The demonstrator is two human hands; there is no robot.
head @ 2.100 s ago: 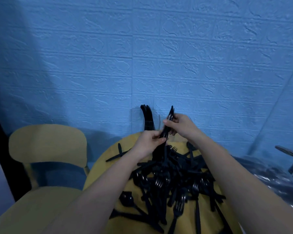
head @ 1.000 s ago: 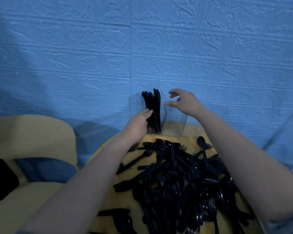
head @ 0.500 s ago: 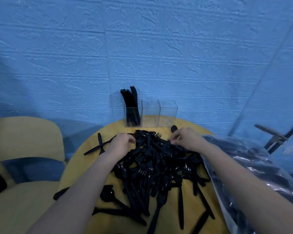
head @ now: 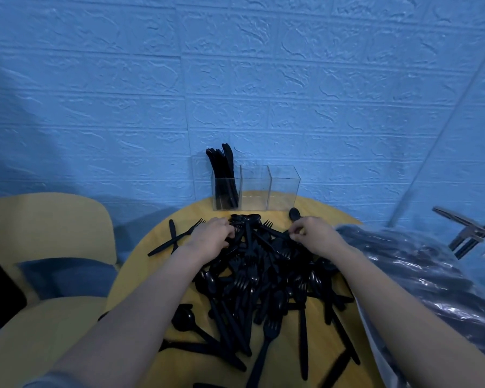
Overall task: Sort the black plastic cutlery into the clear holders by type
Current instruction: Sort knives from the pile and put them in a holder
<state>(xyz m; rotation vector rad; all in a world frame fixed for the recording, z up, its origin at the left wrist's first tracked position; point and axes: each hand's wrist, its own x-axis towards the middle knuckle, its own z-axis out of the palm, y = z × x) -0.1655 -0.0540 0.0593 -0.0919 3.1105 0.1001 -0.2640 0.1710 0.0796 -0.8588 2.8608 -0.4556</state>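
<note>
1. From the head camera we see our left hand point(head: 213, 236) resting knuckles-up on the far left edge of the heap of black plastic forks, spoons and knives point(head: 259, 278); its fingers curl down into the pieces, though we cannot tell whether they hold one.
2. Our right hand point(head: 312, 236) lies on the heap's far right edge, thumb and forefinger pinching a black handle.
3. Beyond both hands stand three clear square plastic holders point(head: 283, 189) in a row; the one nearest our left hand holds upright black knives point(head: 223, 175).
4. The heap covers a round yellow wooden table point(head: 140, 264).
5. Beside our right forearm lies a crumpled clear plastic bag point(head: 431, 275); left of our left forearm sits a yellow chair point(head: 45, 222).
</note>
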